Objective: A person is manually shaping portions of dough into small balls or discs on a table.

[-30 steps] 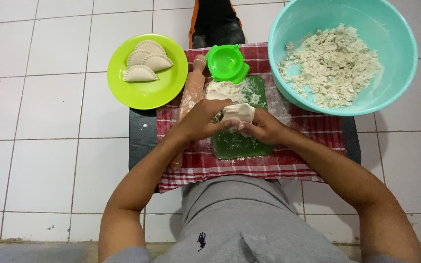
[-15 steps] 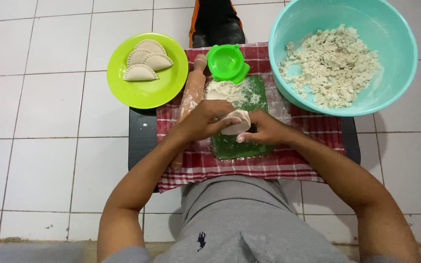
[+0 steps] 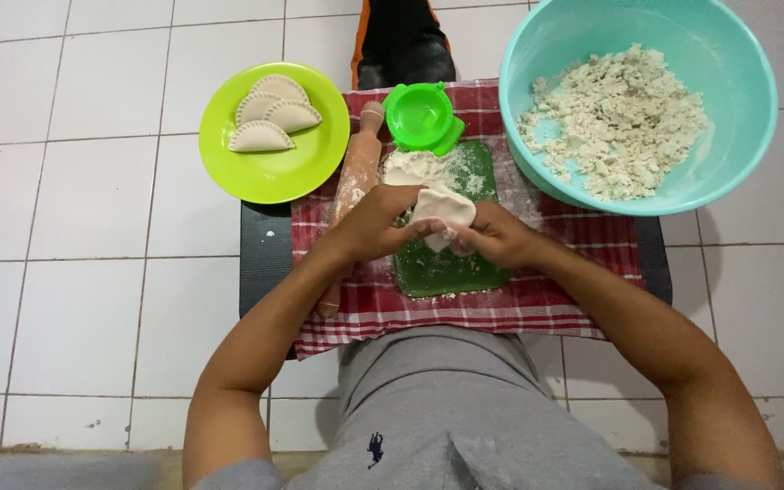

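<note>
White floor tiles surround us; our left hand (image 3: 376,222) and right hand (image 3: 492,238) pinch a dough round (image 3: 444,210) together above the floured green mat (image 3: 446,268), keeping it off flour.

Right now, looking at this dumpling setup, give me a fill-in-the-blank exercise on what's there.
1. Both hands, left hand and right hand, hold a piece of ____ above the green mat.
2. The lime plate carries ____ folded dumplings.
3. The turquoise bowl holds crumbly white ____.
4. The wooden ____ lies beside the left hand.

Missing words: dough; three; filling; rolling pin
</note>
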